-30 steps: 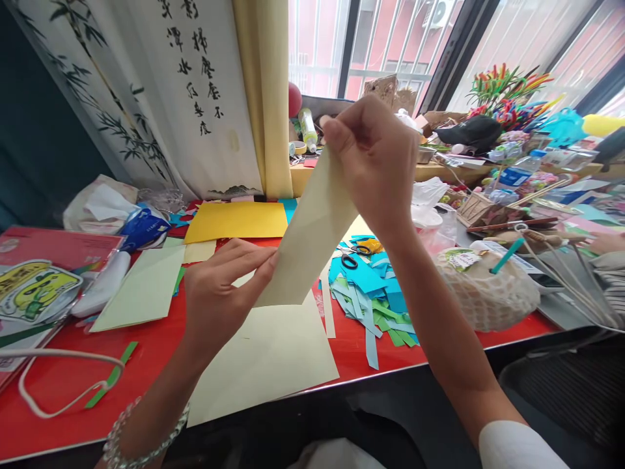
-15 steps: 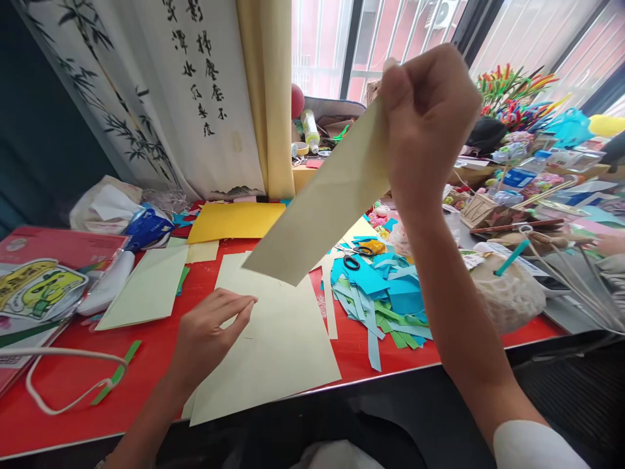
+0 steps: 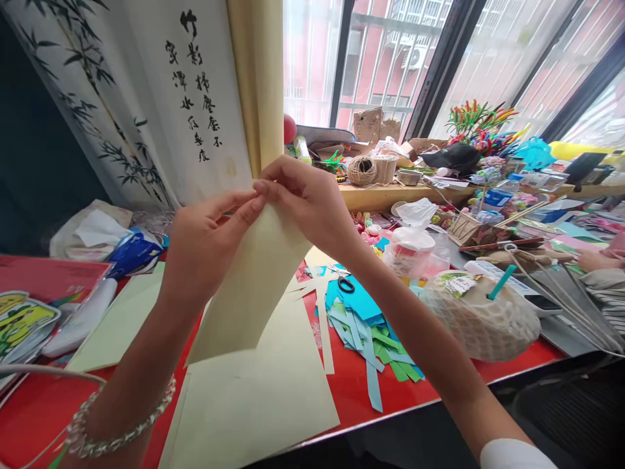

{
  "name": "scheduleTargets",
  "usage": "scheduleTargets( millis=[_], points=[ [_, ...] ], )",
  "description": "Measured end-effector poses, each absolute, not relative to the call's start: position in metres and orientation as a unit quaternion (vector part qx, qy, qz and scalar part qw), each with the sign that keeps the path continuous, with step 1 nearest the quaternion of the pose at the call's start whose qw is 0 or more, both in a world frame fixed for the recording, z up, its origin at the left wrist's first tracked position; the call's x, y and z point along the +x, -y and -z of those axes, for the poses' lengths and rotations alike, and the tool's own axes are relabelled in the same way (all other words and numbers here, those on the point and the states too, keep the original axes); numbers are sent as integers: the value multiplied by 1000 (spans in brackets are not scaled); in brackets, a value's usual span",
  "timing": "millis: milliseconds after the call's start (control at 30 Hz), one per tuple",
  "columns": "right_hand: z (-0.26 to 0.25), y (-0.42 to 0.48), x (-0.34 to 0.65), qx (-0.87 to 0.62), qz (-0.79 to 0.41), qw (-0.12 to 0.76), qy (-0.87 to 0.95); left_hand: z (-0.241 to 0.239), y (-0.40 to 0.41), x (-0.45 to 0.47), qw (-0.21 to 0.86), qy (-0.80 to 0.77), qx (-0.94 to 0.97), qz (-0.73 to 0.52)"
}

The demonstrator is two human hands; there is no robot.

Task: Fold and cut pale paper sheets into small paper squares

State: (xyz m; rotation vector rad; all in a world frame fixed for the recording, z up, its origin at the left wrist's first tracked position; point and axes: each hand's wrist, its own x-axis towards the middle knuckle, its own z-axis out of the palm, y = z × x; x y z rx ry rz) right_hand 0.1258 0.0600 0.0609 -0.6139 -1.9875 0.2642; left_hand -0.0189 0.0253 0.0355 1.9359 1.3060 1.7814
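A pale yellow paper strip [image 3: 244,286] hangs down from my two hands. My left hand [image 3: 200,241] pinches its top edge between thumb and fingertips. Right beside it, my right hand [image 3: 305,202] also pinches the top edge, so the fingertips of both hands almost meet. Below the hanging strip, larger sheets of the same pale paper [image 3: 254,404] lie on the red table [image 3: 351,397] near its front edge. To the right is a heap of blue and green paper scraps [image 3: 366,319], with black-handled scissors [image 3: 346,284] on top.
A folded pale green sheet [image 3: 120,319] and a red packet [image 3: 53,273] lie at the left. A netted round item with a straw [image 3: 481,312] stands right of the scraps. Craft supplies crowd the windowsill [image 3: 381,197]. Another person's hand [image 3: 601,259] is at the far right.
My right hand has come down and left with the paper strip. My left hand has risen from the sheets to the strip's top edge. The view has shifted slightly.
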Motion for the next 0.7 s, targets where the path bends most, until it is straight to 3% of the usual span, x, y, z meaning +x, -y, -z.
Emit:
scheduleTargets(
  millis=[133, 333, 700],
  points=[
    [-50, -72, 129, -277, -150, 522, 792, -35, -38, -19, 110, -470, 665, -569],
    [-27, -87, 130, -302, -239, 487, 784, -22, -55, -21, 86, -473, 679, -555],
    [-17, -103, 133, -317, -282, 482, 767, -12, -68, -19, 51, -483, 685, -543]
  ],
)
